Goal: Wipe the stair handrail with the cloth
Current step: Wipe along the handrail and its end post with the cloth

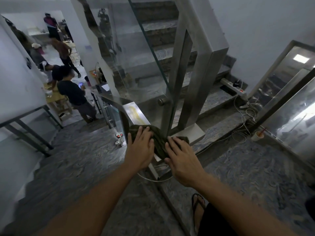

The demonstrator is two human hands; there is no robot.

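Head view, looking down a stairwell, and the biggest thing on show is the floor (81, 167): grey stone with swirling marbled veins, polished, running across the landing and up the steps (163, 53) at twelve o'clock. Next in size, the glass panel (136, 65), clear with a green edge, held by a round metal stud and framed by square brushed-steel posts (201, 79). At nine o'clock, people stand on the lower level, blurred. At three o'clock, white cables (242, 120) trail from a power strip on a step, with a paper cup (258, 135) near them.

Now the handrail (136, 111), flat-topped brushed steel, rectangular in section, with a yellowish smear on its top face. On it at centre frame lies the cloth (159, 142), dark olive green, soft and ribbed, bunched into folds, draped over the rail's top.

Both hands are down on it. Left hand (140, 147) lies flat, fingers spread and extended, pressing the cloth's eleven o'clock end. Right hand (181, 160) likewise, fingers splayed, tips on the cloth's four o'clock end. Neither curls around it; the cloth bulges up between the two palms.
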